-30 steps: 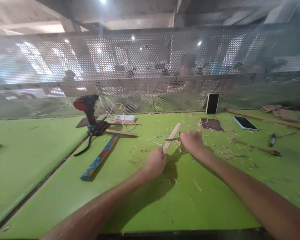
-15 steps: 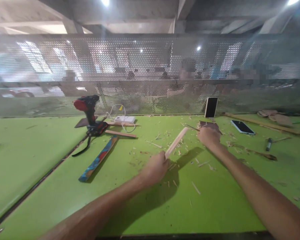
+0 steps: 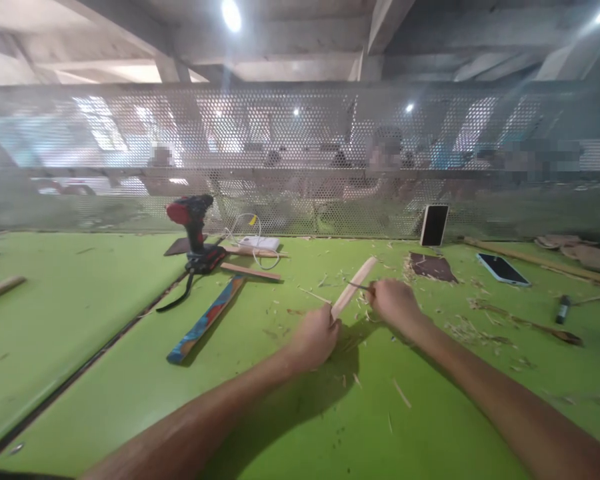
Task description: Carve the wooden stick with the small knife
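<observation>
Now your right hand [image 3: 394, 303], wrapped around the knife [image 3: 363, 288], has returned its blade across the wooden strip [image 3: 348, 297], which your left hand [image 3: 314, 337] clasps.

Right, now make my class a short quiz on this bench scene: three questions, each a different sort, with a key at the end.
1. Fill the gap: the left hand holds a wooden stick, and the right hand holds a small ____.
2. True or false: the drill is lying on its side.
3. Which of these is further right in the picture than the right hand?
A. the blue painted strip
B. the white cable
C. the phone lying flat

Key:
1. Knife.
2. False: the drill stands upright on its base.
3. C.
</observation>
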A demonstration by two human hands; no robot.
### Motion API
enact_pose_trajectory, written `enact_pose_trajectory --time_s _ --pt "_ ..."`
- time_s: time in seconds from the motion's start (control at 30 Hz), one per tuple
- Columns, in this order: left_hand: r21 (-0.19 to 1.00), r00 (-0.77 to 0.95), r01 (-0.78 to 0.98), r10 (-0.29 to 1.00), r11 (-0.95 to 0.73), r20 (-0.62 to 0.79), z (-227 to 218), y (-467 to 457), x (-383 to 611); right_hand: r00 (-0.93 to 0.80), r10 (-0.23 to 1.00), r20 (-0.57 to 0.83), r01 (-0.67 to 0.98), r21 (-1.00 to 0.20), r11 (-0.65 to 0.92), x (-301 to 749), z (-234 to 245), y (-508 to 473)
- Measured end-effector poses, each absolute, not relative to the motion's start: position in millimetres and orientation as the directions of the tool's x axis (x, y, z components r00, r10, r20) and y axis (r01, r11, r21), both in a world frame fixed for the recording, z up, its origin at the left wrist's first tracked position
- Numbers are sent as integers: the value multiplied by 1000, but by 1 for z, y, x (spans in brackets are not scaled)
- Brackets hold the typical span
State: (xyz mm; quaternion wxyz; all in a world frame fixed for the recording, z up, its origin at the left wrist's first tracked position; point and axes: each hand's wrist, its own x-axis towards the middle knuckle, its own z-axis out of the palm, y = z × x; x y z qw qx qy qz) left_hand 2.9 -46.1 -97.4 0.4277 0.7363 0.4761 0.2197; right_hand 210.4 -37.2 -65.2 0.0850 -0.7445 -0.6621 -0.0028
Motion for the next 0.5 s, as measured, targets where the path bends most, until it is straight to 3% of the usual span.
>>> enact_pose_trajectory --time_s 0.17,0.5 --pt "807 395 534 918 -251 24 -94 -48 3 128 983 131 992 0 -129 207 -70 -34" --pt "891 388 431 921 -143 -39 -106 -41 4 192 969 158 979 45 -201 220 -74 -19"
